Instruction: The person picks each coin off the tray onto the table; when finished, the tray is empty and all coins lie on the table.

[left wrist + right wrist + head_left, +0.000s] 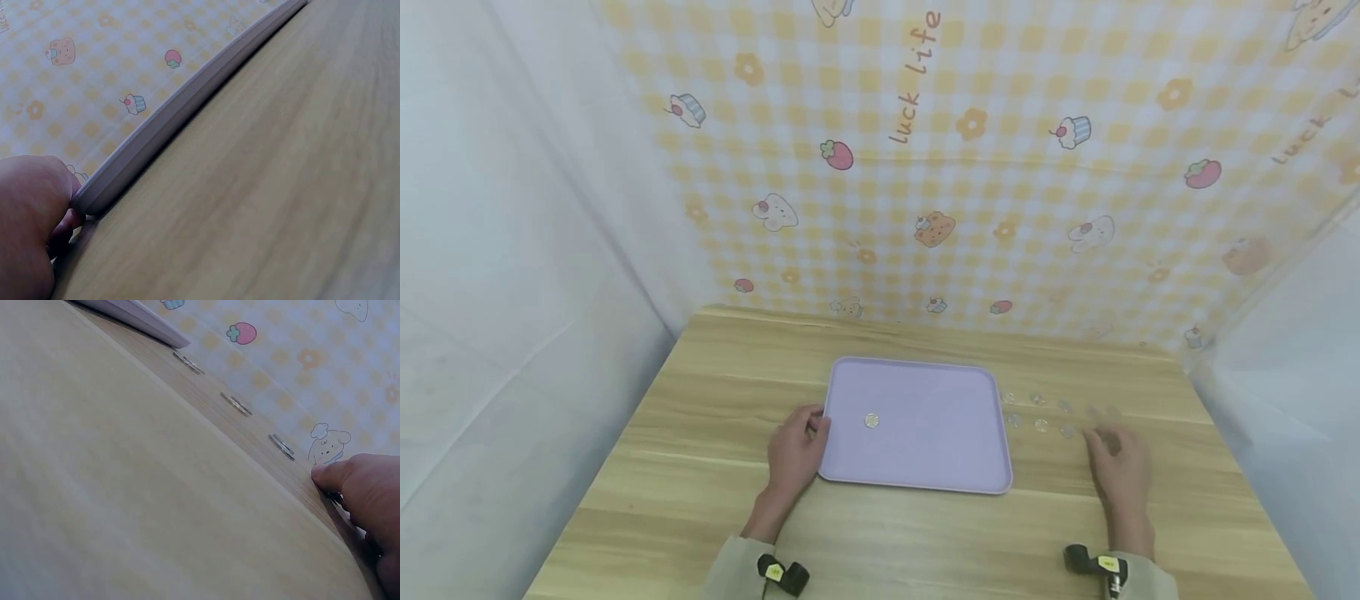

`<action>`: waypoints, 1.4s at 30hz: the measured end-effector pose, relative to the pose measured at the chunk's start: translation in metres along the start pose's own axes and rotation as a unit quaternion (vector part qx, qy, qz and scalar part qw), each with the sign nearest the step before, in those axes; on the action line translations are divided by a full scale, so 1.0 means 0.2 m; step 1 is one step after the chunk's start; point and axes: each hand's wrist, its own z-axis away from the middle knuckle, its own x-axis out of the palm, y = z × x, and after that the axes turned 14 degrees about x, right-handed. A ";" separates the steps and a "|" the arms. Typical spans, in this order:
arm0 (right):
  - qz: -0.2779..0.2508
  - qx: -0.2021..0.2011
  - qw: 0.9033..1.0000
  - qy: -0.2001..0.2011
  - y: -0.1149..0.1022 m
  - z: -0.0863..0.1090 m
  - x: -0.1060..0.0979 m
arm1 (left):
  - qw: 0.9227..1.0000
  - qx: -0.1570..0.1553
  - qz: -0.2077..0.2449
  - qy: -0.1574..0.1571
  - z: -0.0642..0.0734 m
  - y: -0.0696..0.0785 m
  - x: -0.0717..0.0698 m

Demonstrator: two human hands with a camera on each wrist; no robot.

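Note:
A shallow lavender tray lies flat on the wooden table, with one round shiny coin on its left part. My left hand grips the tray's left edge, thumb at the rim; that grip also shows in the left wrist view, where the tray's side wall runs away from the hand. Right of the tray, several coins lie in two rows. At the right end of the front row is my right hand, thumb and forefinger bent down at the table; I cannot tell whether they pinch a coin.
The wooden table runs back to a yellow checked cloth with cartoon prints. White sheets hang at both sides. A small black camera is strapped to each wrist.

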 end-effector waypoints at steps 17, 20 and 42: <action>0.018 -0.024 1.000 0.006 -0.02 0.01 -0.01 | 0.999 -0.016 0.004 -0.031 -0.01 0.02 -0.02; 0.010 -0.023 1.000 0.008 -0.02 0.01 -0.01 | 1.000 -0.014 0.005 -0.027 0.00 0.02 -0.02; -0.089 -0.016 0.993 0.073 -0.06 0.06 0.01 | 1.000 -0.009 0.002 -0.020 0.00 0.00 0.00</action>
